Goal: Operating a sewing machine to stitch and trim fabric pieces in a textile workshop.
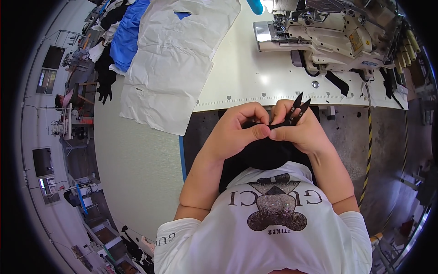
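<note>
My left hand and my right hand meet in front of my body, just off the table's near edge. Thumb and fingertips of both pinch a piece of black cloth, which hangs down over my lap. Tucked in my right hand is a pair of dark thread snips, its two pointed blades sticking up and apart beyond the fingers. My fingers hide the pinched edge of the cloth.
Ahead lies a white worktable with a ruled near edge. An industrial sewing machine stands at the far right. Crumpled white paper covers the left part, beside blue cloth. A small metal disc and black scraps lie nearby.
</note>
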Demonstrator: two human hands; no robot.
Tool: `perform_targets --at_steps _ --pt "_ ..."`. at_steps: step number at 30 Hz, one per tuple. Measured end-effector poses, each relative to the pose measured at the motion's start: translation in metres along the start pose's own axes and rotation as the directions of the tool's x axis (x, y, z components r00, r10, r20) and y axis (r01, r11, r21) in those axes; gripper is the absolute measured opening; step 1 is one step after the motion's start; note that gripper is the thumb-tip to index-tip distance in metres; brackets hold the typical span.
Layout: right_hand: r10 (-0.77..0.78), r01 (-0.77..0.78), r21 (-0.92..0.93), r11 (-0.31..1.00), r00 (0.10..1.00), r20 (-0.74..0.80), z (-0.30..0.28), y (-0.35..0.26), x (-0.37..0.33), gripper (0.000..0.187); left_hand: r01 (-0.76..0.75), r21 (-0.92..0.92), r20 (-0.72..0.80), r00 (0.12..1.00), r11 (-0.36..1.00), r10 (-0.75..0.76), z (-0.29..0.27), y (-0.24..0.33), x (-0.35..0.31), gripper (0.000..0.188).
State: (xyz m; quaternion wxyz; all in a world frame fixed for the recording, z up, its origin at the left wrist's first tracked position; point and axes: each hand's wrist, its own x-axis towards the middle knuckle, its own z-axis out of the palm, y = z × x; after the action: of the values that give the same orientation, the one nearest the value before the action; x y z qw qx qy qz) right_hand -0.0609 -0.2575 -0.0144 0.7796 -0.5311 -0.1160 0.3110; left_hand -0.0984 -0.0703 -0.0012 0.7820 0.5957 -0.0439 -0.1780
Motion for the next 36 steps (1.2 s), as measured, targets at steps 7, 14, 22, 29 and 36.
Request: perform_targets --at_steps 7,14,22,29,36 --pt "-0.019 0.015 0.116 0.993 0.999 0.03 -0.01 0.003 -0.002 0.023 -0.007 -0.036 0.038 0.999 0.999 0.009 0.004 -0.002 0.006 0.029" --pt "-0.123 0.124 0.039 0.991 0.991 -0.044 -0.005 0.007 -0.002 0.02 -0.139 0.124 -0.024 0.989 0.982 0.143 0.003 0.0 0.007 0.017" --pt "-0.023 0.023 0.081 0.996 1.0 0.001 -0.008 0.003 -0.003 0.014 0.021 0.004 0.031 0.999 1.0 -0.021 0.004 0.0 0.006 0.024" --pt "-0.08 0.084 0.111 0.99 0.996 -0.043 -0.004 0.007 -0.002 0.013 -0.048 -0.017 -0.016 0.999 0.999 0.047 0.006 -0.006 0.009 0.024" --pt "-0.078 0.072 0.119 0.99 0.996 0.051 -0.016 0.013 -0.001 0.014 0.059 0.014 0.084 0.995 0.998 -0.06 -0.004 0.001 0.008 0.032"
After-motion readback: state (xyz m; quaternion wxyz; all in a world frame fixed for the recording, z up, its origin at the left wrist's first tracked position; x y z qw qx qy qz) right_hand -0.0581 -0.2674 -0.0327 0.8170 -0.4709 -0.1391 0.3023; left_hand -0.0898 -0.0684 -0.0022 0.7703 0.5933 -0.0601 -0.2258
